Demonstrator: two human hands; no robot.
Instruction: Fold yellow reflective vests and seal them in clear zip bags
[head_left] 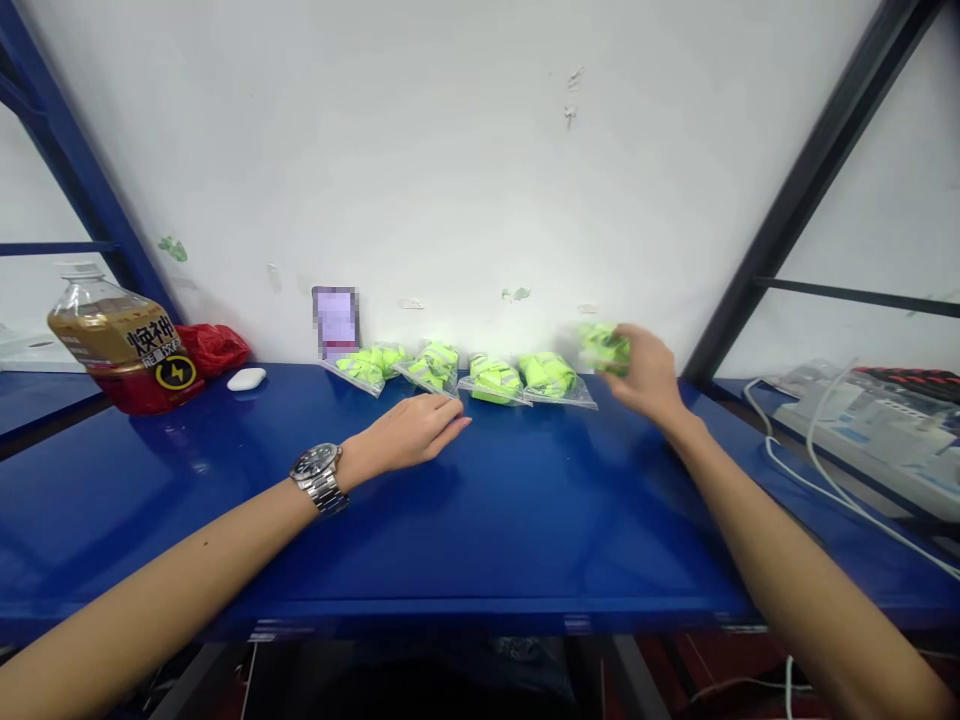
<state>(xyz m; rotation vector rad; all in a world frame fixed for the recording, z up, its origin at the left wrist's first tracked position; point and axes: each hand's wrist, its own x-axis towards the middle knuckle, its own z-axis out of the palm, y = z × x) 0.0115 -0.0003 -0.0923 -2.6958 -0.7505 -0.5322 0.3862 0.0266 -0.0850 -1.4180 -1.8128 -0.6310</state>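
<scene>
My right hand point(649, 378) grips a bagged bundle of neon yellow-green fabric point(600, 347), blurred by motion, near the wall at the right end of a row. Several similar clear plastic bags lie along the back of the table, each with folded neon fabric with pale stripes, like reflective vests. From the left, they are one bag point(367, 368), another bag point(435, 367), a third bag point(495, 379) and the bag nearest my right hand point(550, 376). My left hand point(416, 430), wearing a metal watch point(318, 473), hovers just in front of the middle bags, holding nothing, with its fingers loosely stretched.
A large drink bottle point(120, 345), a red plastic bag point(216, 347) and a white earbud case point(247, 379) are at the left. A phone point(337, 322) leans on the wall. Power strips point(885, 430) and white cables point(814, 475) lie right of the dark post point(795, 200).
</scene>
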